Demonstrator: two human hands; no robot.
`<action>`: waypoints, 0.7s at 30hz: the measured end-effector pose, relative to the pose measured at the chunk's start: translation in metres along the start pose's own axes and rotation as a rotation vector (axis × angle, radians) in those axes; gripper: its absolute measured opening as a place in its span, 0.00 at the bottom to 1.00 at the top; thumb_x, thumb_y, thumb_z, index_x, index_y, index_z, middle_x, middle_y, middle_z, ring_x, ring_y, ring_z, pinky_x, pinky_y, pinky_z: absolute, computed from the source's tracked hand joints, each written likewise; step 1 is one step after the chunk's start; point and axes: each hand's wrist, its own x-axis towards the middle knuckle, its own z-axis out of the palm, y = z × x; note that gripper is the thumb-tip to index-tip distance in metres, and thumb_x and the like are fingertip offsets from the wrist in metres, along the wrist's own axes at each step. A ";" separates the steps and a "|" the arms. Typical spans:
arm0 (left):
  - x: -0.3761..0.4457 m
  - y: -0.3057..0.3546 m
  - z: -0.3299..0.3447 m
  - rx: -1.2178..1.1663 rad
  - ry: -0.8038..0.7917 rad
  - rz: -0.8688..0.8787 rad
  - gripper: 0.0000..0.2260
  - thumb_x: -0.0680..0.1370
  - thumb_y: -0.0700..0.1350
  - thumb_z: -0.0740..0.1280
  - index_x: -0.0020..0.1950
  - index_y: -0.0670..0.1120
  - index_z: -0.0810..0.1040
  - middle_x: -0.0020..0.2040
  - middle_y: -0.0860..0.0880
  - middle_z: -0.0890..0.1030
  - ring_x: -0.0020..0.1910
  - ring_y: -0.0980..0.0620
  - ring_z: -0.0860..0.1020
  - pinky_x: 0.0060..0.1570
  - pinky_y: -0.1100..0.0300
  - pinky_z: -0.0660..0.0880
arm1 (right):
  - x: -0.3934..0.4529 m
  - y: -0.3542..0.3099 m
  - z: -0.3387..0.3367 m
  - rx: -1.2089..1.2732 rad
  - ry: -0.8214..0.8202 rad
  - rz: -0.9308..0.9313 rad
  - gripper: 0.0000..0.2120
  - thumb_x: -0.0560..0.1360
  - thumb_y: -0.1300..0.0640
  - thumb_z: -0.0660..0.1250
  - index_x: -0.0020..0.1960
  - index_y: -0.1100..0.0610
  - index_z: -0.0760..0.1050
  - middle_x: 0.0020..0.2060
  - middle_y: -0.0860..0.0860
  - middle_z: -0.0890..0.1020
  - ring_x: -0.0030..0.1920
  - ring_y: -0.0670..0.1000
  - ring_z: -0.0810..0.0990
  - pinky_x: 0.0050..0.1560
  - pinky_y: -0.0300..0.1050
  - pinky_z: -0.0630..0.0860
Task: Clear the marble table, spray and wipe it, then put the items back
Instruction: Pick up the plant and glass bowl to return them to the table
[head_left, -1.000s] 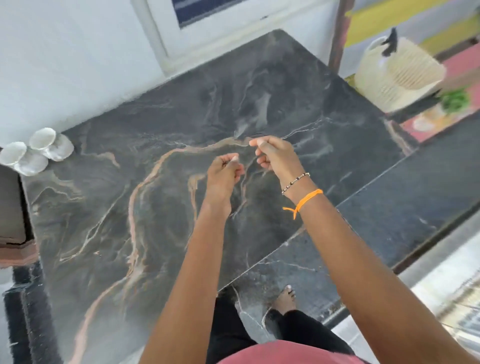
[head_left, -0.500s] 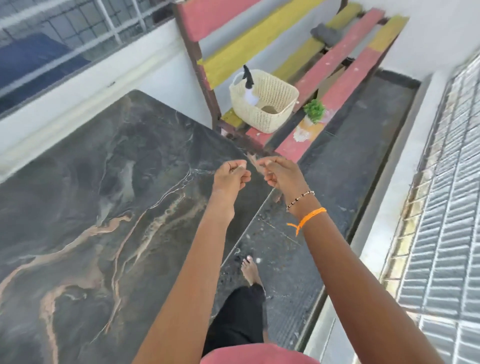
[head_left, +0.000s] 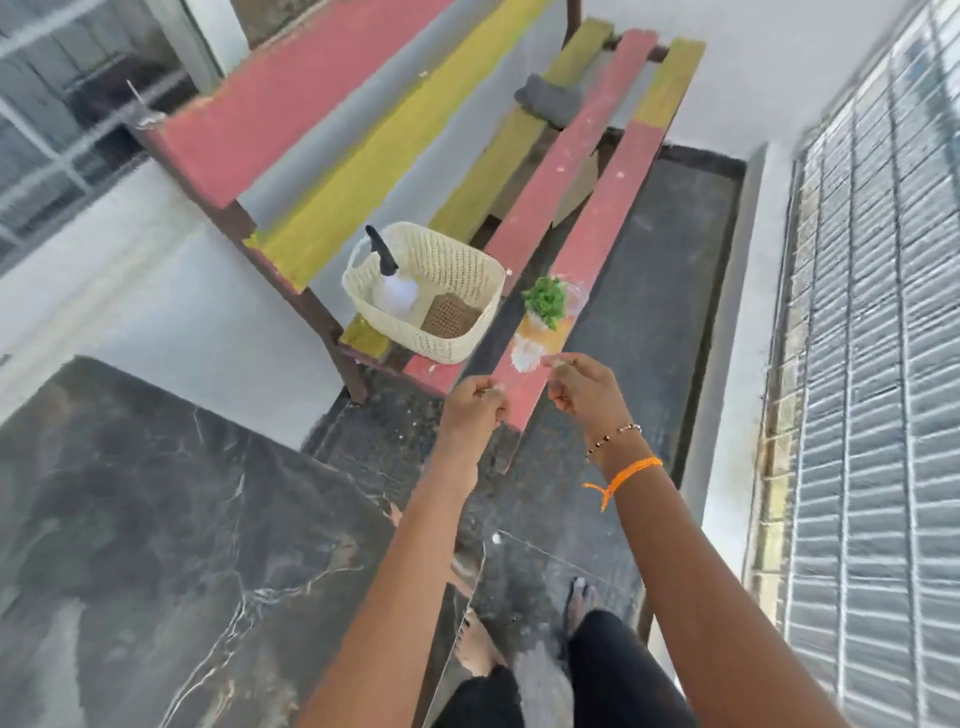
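Dark veined marble table (head_left: 156, 545) bottom left, bare, woven cream basket (head_left: 457, 332) w/ spray bottle (head_left: 392, 283) on slatted bench (head_left: 545, 218), left hand (head_left: 475, 410) & right hand (head_left: 584, 387) loosely curled, apart, pinched contents blurred, can't tell.

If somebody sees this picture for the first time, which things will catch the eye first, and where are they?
The red and yellow slatted bench fills the upper middle, with a cream woven basket on its near end holding a spray bottle; a small green plant stands just right of the basket. In the centre, the left hand and right hand reach toward the bench, fingers curled. The dark marble table lies lower left.
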 end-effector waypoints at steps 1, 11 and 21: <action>0.012 0.003 0.004 0.008 0.006 -0.001 0.06 0.77 0.40 0.61 0.42 0.48 0.74 0.34 0.49 0.75 0.33 0.55 0.73 0.30 0.67 0.67 | 0.015 0.000 -0.004 -0.003 0.011 0.004 0.10 0.77 0.67 0.60 0.38 0.58 0.73 0.28 0.52 0.69 0.29 0.48 0.66 0.26 0.32 0.64; 0.141 0.006 0.073 0.088 0.060 -0.260 0.03 0.77 0.43 0.64 0.44 0.49 0.74 0.40 0.51 0.76 0.41 0.53 0.75 0.48 0.60 0.72 | 0.207 0.019 -0.055 -0.160 0.000 0.123 0.13 0.73 0.62 0.69 0.30 0.57 0.76 0.28 0.50 0.76 0.28 0.44 0.71 0.30 0.29 0.71; 0.267 -0.017 0.158 0.131 0.133 -0.472 0.19 0.74 0.36 0.64 0.63 0.47 0.68 0.40 0.52 0.73 0.37 0.58 0.72 0.33 0.68 0.69 | 0.380 0.068 -0.092 -0.367 -0.032 0.370 0.08 0.73 0.66 0.63 0.39 0.58 0.77 0.29 0.48 0.75 0.30 0.48 0.73 0.38 0.41 0.70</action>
